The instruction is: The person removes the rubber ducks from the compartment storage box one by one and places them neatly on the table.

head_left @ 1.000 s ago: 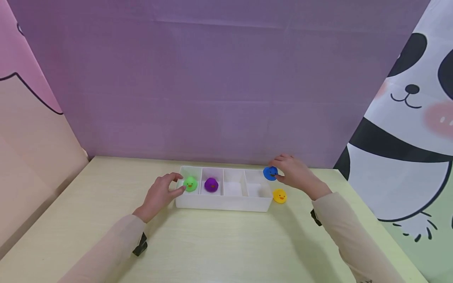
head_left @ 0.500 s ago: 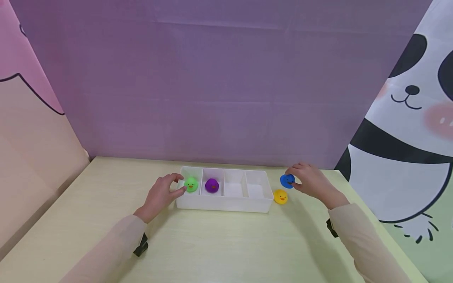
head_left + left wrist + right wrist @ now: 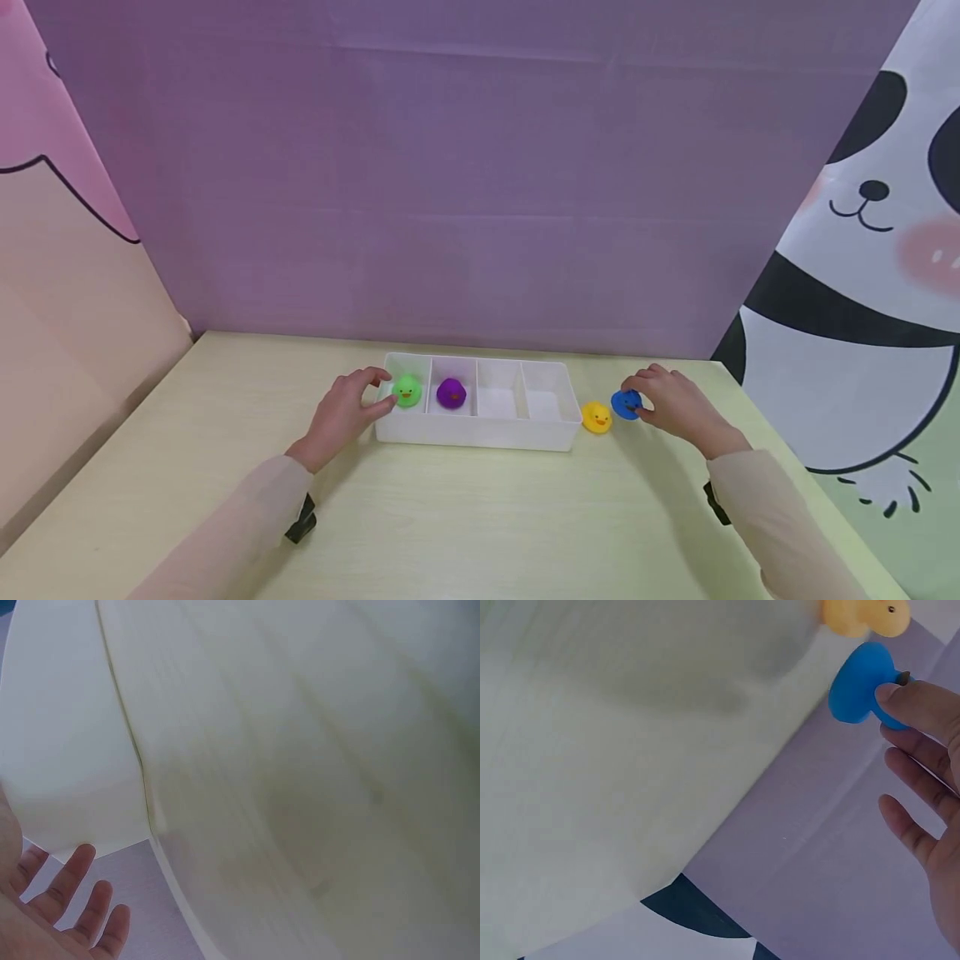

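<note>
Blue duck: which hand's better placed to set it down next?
Right, I'd say: the right hand pinches the blue duck beside the yellow duck. The left hand is across at the tray's far end.

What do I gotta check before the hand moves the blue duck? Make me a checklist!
1. Blue duck held: ok, the right hand pinches it.
2. Green duck in the white tray: ok, leftmost compartment.
3. Purple duck in the tray: ok, second compartment from the left.
4. Yellow duck out of the way: not ok, it sits close by the blue one, outside the tray's right end.
5. Blue duck lifted off the table: cannot tell.
6. Left hand steadying the tray: cannot tell; it's at the left end, but its grip is unclear.
</note>
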Tool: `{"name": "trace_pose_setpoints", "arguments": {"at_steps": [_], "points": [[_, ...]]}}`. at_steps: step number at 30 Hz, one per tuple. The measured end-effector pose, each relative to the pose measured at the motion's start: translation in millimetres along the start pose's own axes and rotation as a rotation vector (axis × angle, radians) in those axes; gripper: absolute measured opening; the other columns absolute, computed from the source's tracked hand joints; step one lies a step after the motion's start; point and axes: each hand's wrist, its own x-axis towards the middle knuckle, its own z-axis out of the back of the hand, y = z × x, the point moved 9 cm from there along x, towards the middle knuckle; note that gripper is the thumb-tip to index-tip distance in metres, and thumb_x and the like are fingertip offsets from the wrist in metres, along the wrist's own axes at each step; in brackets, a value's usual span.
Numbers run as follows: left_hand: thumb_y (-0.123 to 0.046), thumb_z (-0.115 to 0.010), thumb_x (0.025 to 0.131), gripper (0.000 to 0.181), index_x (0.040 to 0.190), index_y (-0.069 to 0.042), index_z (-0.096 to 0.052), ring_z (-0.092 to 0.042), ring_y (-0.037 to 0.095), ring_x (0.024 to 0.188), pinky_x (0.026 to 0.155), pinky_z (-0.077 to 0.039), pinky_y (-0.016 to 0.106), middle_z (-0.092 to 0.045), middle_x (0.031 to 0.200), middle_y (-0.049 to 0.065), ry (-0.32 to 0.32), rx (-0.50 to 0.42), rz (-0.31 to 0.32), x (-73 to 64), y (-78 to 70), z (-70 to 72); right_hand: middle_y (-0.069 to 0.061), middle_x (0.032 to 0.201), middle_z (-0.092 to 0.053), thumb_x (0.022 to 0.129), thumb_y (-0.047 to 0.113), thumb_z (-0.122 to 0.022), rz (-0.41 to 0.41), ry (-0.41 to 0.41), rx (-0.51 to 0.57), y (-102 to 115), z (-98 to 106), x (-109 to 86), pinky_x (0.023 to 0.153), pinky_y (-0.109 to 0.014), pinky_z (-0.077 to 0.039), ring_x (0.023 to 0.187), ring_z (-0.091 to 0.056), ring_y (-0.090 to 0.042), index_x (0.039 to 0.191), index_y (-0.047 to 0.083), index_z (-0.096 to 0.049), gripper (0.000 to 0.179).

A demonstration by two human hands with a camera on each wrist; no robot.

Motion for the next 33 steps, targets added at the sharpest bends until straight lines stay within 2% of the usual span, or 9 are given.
{"name": "trace_pose_setpoints", "arguments": {"at_steps": [13,33], "points": [[-0.034,-0.064,0.083,0.039,0.115,-0.014,-0.059,-0.051,0.032,0.099,0.077,-0.044,0.045,-0.061,0.107,0.009,0.008,0.005,0.016,-0.6,2.7,-1.3,-0.006,0.092,-0.065,0.065,0.008,-0.080,-0.002,0.027,0.016,-5,-27,-7.8,0.074,-0.044,-0.049,0.085,-0.054,-0.024,0.095,0.009,-0.066,0.033],[-0.034,-0.062,0.083,0.039,0.115,-0.012,-0.058,-0.051,0.034,0.100,0.077,-0.043,0.045,-0.062,0.108,0.011,0.004,0.001,0.004,-0.6,2.8,0.0,-0.007,0.096,-0.065,0.065,0.004,-0.079,-0.001,0.028,0.044,-7,-30,-9.8,0.077,-0.046,-0.048,0.088,-0.054,-0.025,0.097,0.009,-0.066,0.035]]}}
